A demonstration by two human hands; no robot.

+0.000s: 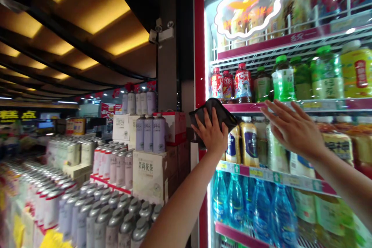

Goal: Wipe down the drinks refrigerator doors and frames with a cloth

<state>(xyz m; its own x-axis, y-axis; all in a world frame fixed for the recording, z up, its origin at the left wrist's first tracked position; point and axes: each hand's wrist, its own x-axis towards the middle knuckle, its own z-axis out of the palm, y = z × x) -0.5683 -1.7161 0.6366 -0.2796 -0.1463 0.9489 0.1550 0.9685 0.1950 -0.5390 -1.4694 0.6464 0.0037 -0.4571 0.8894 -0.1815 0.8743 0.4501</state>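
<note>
My left hand (213,130) has its fingers spread over a dark cloth (210,107), pressing it against the left side of a drinks cooler, where the red frame (200,62) meets the glass. Part of the cloth hangs past my fingertips and palm. To the right, my right hand (295,130) is raised before the cooler's glass with its fingers stretched out and nothing in them. Whether it touches the glass I cannot tell. Behind both hands, shelves hold red-capped bottles (242,81), a green-capped bottle (283,79) and blue bottles (261,201).
On the left, many silver-capped bottles (110,217) stand in rows below a carton (151,174) and lilac bottles (148,133). A dark column (168,69) with a lamp rises left of the cooler. Yellow ceiling panels glow overhead.
</note>
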